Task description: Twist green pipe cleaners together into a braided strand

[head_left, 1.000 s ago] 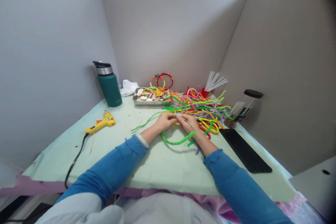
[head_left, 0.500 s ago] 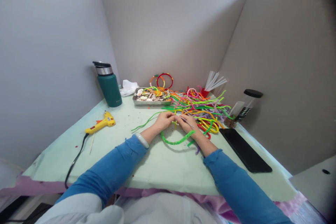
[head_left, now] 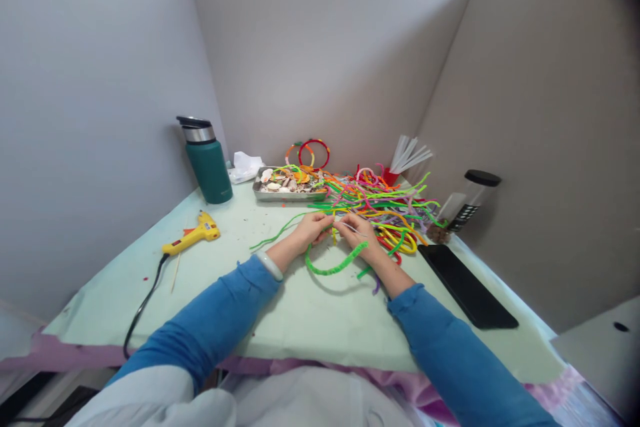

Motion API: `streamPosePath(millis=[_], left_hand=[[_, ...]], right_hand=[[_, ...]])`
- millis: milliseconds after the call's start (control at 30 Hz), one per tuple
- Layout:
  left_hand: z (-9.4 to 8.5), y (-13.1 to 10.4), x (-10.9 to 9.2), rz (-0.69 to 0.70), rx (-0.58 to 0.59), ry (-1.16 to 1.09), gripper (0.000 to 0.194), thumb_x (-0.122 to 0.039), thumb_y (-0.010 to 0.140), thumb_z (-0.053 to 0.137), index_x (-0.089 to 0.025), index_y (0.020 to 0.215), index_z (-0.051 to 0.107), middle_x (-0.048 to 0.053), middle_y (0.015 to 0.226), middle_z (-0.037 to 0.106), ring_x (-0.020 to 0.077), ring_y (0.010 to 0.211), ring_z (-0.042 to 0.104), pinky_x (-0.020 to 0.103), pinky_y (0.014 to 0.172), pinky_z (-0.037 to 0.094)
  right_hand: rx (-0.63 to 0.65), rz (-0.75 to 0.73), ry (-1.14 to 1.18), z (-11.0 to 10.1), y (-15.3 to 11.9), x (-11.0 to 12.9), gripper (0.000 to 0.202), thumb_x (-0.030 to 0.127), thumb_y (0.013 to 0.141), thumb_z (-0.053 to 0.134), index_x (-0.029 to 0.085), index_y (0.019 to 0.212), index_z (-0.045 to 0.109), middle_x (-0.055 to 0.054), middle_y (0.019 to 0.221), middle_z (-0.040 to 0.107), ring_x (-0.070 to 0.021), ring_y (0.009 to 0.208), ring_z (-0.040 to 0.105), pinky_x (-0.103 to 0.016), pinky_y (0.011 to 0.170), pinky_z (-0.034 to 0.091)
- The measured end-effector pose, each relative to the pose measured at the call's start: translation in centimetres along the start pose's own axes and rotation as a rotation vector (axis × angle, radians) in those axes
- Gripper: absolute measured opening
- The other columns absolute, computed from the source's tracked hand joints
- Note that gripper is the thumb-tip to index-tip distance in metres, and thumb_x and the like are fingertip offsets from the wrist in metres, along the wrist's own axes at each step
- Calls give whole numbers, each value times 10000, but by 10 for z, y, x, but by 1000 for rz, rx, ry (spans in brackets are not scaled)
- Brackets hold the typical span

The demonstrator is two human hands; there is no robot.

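Observation:
A green fuzzy ring (head_left: 334, 271) hangs in a curve just above the table, its upper part hidden by my fingers. My left hand (head_left: 314, 228) pinches it at its left side. Fingertip to fingertip with it, my right hand (head_left: 356, 233) is closed on a thin pale strand (head_left: 350, 227) at the ring's upper part. A short yellow piece (head_left: 335, 235) shows between the two hands. Colourful pipe cleaners (head_left: 385, 203) lie heaped just behind my right hand.
A metal tray (head_left: 290, 197) of shells stands at the back, with two decorated rings (head_left: 329, 155) behind. At left are a green bottle (head_left: 209, 170) and yellow glue gun (head_left: 195, 235). A black phone (head_left: 470, 287), clear bottle (head_left: 473, 200) and red cup (head_left: 391, 177) are at right.
My fingertips have parted slightly and shifted round the strand. The lower curve of the green ring has swung a little to the left and its right end is higher.

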State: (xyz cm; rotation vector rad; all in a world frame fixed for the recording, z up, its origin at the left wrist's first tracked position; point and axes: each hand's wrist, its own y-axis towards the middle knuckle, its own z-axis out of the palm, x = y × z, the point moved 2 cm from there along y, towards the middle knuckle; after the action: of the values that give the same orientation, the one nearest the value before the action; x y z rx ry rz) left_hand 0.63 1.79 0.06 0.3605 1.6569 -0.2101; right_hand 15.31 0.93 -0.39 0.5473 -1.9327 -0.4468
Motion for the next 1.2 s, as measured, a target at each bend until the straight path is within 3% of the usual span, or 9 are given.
streamPosePath(millis=[333,567,867,1200], left_hand=[[0,5,6,58,-83,-25,286,-387,734,547,-171,889,444,-64,533,513,16,305,318,141,325,186],[-1,6,6,145,-91,121,239,-370,755,518,-156,860,499,-73,463,444,32,319,364,141,331,216],[1,2,-3,167,-168,209,200,-317,748,523,-159,869,507,-64,520,504,36,353,432,142,370,283],[-2,8,6,171,-203,254,221,-353,741,526,-150,827,541,-45,560,549,47,371,462,164,397,318]], right_hand=[[44,38,10,4,1,-7,299,456,762,493,169,692,538,15,582,514,-101,528,425,-224,510,342],[24,29,-11,5,1,-10,280,432,754,505,167,700,574,12,590,531,-107,546,443,-223,527,343],[46,29,-33,2,2,-7,256,395,762,496,161,743,599,2,634,556,-115,593,477,-224,553,364],[39,42,-48,2,2,-8,251,396,753,499,165,722,591,7,612,549,-111,565,470,-222,532,364]])
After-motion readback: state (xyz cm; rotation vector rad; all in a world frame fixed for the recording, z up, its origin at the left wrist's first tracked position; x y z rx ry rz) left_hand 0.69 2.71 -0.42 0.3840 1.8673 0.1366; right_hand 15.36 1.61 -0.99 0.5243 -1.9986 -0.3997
